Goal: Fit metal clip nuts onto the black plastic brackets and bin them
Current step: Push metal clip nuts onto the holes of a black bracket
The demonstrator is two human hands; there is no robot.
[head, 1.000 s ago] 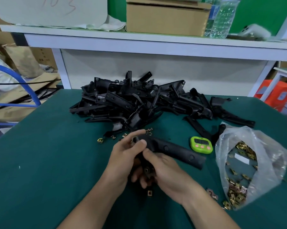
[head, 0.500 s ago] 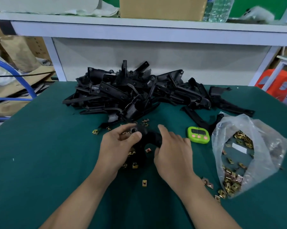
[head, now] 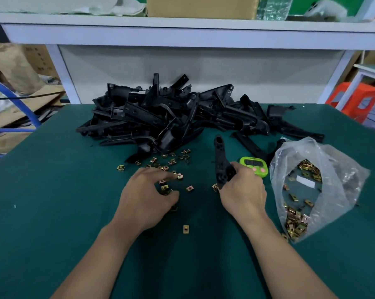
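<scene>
A worker parts hands mid-assembly at a green-topped table [head: 52,212]. A second ago both hands worked one black plastic bracket [head: 220,162] close to the body. Now the right hand [head: 243,190] alone grips it by its lower end and holds it nearly upright, just left of a green digital timer [head: 254,166]. The left hand [head: 146,190] has let go and moved left over the loose metal clip nuts [head: 171,161] scattered in the middle of the table. Its fingers are curled down among them, thumb closing in from the near side. Motion blur hides whether a nut is already pinched.

The shift suggests this bracket still needs a clip nut and the worker is fetching one; no nut can be made out on the part of the bracket that shows. One single clip nut [head: 186,229] lies alone, nearer the worker than the rest.

At the far side a heaped pile of black brackets [head: 165,121] waits, so much of the job appears to remain. A clear plastic bag [head: 342,175] at right holds a further supply of nuts. No bin for finished parts shows in view.
</scene>
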